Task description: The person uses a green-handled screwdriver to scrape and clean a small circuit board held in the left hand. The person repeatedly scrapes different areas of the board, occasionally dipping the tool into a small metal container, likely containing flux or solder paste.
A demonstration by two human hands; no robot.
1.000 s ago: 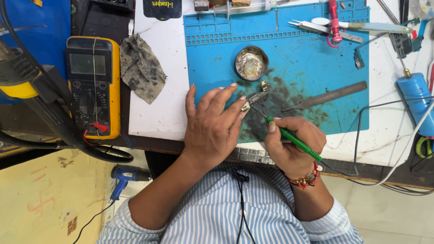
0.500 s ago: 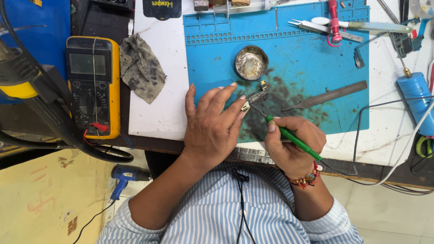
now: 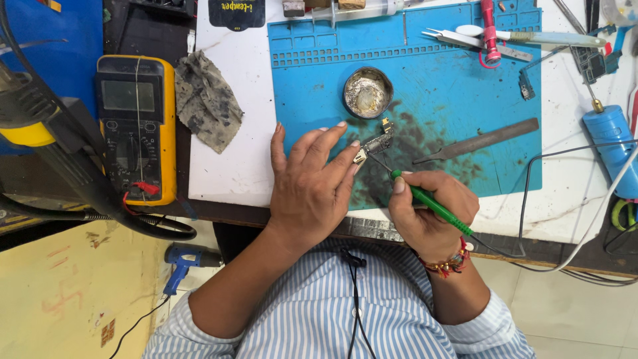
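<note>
Pinning small metal part (image 3: 376,144) (left hand (image 3: 312,183)), green-handled tool (image 3: 425,199) touching.

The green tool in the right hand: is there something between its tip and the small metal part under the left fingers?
Nothing visible. The green tool in the right hand points straight at the small metal part, pinned by the left hand.

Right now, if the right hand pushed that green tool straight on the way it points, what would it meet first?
The right hand aims the green tool up-left; its thin tip seems already at the small metal part under the left hand's fingers.
</note>
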